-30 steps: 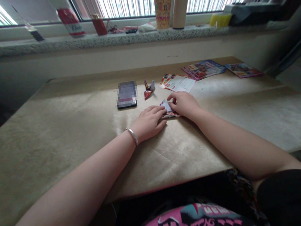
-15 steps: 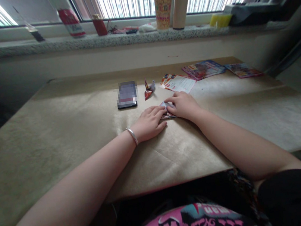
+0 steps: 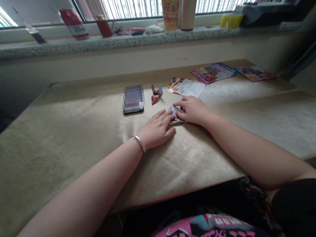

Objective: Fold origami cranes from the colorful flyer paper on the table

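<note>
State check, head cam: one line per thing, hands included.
left hand: palm down, fingers pressing the folded paper
right hand: flat on the folded paper
folded paper: flat on the table, mostly covered
paper figure: folded, standing, untouched
phone: lying flat
leaflets: loose, flat, overlapping
cup: upright on the windowsill

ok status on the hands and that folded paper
Left hand and right hand both flat, pressing the folded paper onto the table. Phone and small folded piece just beyond, apart.

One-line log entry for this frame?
left hand: flat on folded paper | right hand: pressing same paper | phone, small folded piece beyond
</note>
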### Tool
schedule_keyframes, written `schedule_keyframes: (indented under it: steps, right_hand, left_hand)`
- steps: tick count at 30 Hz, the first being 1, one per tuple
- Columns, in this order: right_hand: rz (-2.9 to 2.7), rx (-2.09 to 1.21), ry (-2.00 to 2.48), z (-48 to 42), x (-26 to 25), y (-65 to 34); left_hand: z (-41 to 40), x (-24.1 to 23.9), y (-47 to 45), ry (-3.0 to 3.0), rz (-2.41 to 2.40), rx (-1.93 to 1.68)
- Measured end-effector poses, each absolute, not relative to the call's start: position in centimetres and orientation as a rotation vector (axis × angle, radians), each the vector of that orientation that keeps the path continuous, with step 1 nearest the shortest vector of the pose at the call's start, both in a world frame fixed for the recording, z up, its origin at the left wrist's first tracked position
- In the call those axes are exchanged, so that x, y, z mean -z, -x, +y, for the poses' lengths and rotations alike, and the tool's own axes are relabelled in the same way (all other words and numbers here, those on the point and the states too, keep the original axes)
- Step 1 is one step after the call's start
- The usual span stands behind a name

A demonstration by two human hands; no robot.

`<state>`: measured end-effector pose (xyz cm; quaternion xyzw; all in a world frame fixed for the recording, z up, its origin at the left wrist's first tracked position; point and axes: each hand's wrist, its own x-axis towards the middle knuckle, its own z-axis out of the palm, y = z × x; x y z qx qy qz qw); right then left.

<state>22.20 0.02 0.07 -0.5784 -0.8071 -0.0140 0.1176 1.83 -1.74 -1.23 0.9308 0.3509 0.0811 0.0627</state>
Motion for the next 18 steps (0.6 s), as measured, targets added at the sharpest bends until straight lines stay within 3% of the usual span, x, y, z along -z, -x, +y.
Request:
schedule_keyframes:
  steps: [18]
  right_hand:
    - [-2.374,0.026,1.672,0.16,0.17,-22.03]
  left_hand:
    - [-1.85,0.79,-2.01,-2.816,1.091,-0.146]
